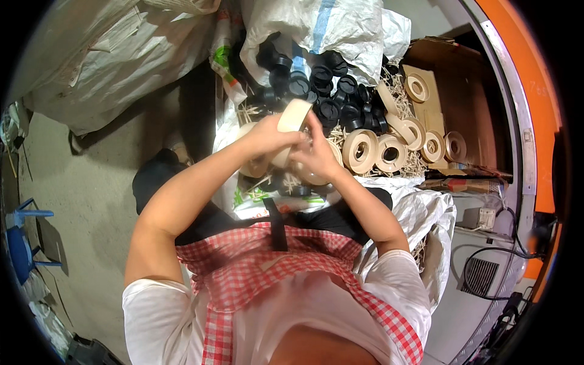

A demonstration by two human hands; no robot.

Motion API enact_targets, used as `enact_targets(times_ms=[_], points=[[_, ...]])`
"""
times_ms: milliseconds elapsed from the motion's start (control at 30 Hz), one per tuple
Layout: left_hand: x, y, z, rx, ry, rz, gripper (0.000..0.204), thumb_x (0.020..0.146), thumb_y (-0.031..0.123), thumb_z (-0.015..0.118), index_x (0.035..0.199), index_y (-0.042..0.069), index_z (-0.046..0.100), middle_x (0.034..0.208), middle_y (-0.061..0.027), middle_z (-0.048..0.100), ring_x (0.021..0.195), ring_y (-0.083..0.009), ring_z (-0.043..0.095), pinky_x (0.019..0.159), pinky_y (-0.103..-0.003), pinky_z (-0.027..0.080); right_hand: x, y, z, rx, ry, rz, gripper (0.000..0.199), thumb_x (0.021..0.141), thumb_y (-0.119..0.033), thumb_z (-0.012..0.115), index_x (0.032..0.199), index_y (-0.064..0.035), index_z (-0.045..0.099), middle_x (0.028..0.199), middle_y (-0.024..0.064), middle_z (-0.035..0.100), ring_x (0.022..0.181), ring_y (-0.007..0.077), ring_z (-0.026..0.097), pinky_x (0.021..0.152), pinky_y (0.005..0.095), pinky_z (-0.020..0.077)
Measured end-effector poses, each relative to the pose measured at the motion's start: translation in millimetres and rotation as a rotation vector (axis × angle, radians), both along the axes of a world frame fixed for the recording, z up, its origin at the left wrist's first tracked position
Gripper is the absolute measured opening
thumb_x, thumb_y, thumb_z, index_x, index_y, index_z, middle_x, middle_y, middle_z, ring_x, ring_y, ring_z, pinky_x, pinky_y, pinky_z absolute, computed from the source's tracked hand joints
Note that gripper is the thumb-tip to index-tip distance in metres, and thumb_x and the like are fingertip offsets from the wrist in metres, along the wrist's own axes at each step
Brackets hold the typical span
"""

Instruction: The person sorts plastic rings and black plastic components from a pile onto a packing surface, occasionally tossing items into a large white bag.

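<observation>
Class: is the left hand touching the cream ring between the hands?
Touching: the head view shows the left hand with its thumb across the cream ring.

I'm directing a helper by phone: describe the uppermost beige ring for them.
Find the open brown cardboard box at the right. On its left side is a paler cardboard flap, with one beige ring at its upper left. It sits highest, apart from the other beige rings below.

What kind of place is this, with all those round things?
Probably a small workshop: black round parts are heaped by a white sack, cream rings lie nearby, and a grey vented cabinet stands at right.
</observation>
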State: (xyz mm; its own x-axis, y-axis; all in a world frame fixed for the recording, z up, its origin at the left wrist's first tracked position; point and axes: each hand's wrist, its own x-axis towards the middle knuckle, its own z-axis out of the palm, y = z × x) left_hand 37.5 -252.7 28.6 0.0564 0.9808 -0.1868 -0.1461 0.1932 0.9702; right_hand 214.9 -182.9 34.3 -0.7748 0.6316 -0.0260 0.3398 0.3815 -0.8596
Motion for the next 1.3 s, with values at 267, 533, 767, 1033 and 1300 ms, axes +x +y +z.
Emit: enact_targets(times_ms=[267, 533, 767, 1033, 1300], points=[[5.2, 4.3, -4.6, -0.011, 0.024, 0.034, 0.046, 0.077, 0.022, 0.068, 0.116, 0.002, 0.053, 0.098, -0.0059, 0.061, 0.086, -0.0132, 0.058, 0.076, -0.028, 0.048, -4.9, -10.1, -3.9, -0.401, -0.040, -0.323, 0.055, 0.089, -0.032, 0.052, 0.131, -0.0058, 0.029, 0.105, 0.0164, 0.055, 0.077, 0.0206, 0.063, 0.059, 0.0310, 0.0519], [-9.6, 6.8, -38.4, -0.247, 0.588, 0.233, 0.070, 0.073, 0.026, 0.064, 0.132, 0.002, 0.036, 0.121, -0.0256, 0.052, 0.108, -0.0347, 0.054, 0.090, -0.039, 0.044, 78.6, 52.1, -84.5, 0.615, -0.641, -0.140, 0.055, 0.077, -0.031, 0.066, 0.119, -0.0022, 0.046, 0.103, 0.0207, 0.059, 0.094, 0.0328, 0.058, 0.080, 0.0415, 0.0466], [9.8, -6.3, -2.0, 0.547, 1.306, -0.073, 0.065, 0.068, 0.025, 0.072, 0.125, 0.010, 0.046, 0.127, -0.0142, 0.044, 0.124, -0.0335, 0.037, 0.096, -0.047, 0.036, 48.4, 46.1, -11.6, 0.467, -1.106, 0.015, 0.065, 0.073, -0.042, 0.066, 0.123, -0.0052, 0.048, 0.107, 0.0167, 0.060, 0.106, 0.0334, 0.053, 0.090, 0.0412, 0.0433], [23.7, -2.7, 14.7, 0.152, 0.544, -0.193, 0.087, 0.063, 0.023, 0.077, 0.137, 0.004, 0.033, 0.121, -0.0190, 0.052, 0.113, -0.0303, 0.051, 0.096, -0.040, 0.040, 22.2, 126.3, -41.3, 0.137, -0.372, -0.468, 0.059, 0.074, -0.039, 0.063, 0.120, -0.0037, 0.051, 0.108, 0.0184, 0.061, 0.097, 0.0336, 0.057, 0.087, 0.0394, 0.0437], [4.7, 15.7, -1.2, 0.090, -0.286, 0.295, 0.074, 0.069, 0.021, 0.077, 0.130, 0.003, 0.040, 0.109, -0.0084, 0.058, 0.095, -0.0143, 0.055, 0.083, -0.028, 0.046, 32.5, 126.1, -97.4, 0.477, -0.527, -0.429, 0.030, 0.066, -0.029, 0.074, 0.083, -0.0052, 0.064, 0.124, 0.0250, 0.044, 0.115, 0.0379, 0.044, 0.095, 0.0414, 0.0374]])
